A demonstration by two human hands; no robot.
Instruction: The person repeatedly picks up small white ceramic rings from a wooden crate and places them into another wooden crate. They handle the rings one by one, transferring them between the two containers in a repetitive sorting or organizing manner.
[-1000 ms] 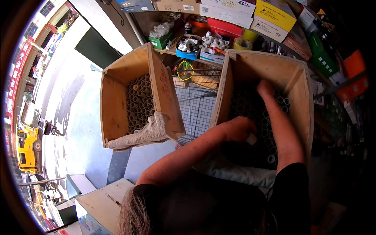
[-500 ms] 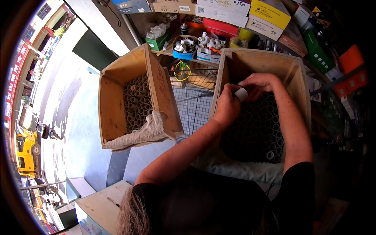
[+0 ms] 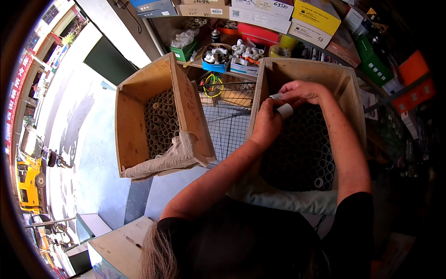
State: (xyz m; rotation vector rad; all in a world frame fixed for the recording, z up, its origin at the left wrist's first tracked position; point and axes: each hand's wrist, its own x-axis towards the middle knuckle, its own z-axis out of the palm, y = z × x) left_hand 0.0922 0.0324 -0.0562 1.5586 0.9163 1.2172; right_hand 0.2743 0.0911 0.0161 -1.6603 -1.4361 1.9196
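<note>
Over the right wooden box (image 3: 341, 80), both my hands are closed around small pale pieces. My left hand (image 3: 265, 128) grips a short white tube (image 3: 285, 110), one end of which sticks out toward the right. The fingers of my right hand (image 3: 303, 92) pinch a smaller white piece (image 3: 275, 96), partly covered, just above the tube; I cannot make out whether the two touch. Below my hands the box holds many upright tubes (image 3: 320, 182) packed close together, their round ends facing up, mostly in shadow.
To the left, a second wooden box (image 3: 139, 88) holds tan tubes (image 3: 162, 121), with a beige cloth (image 3: 181, 151) over its near edge. A wire grid (image 3: 225, 132) lies between the boxes. Beyond are shelves with cartons (image 3: 260, 18) and white pipe fittings (image 3: 218, 55). A pen (image 3: 133, 242) rests on a counter (image 3: 118, 251).
My right hand has shifted slightly left and up, and the small white piece in its fingers now shows more. My left hand still holds the tube. The whole view has shifted slightly.
</note>
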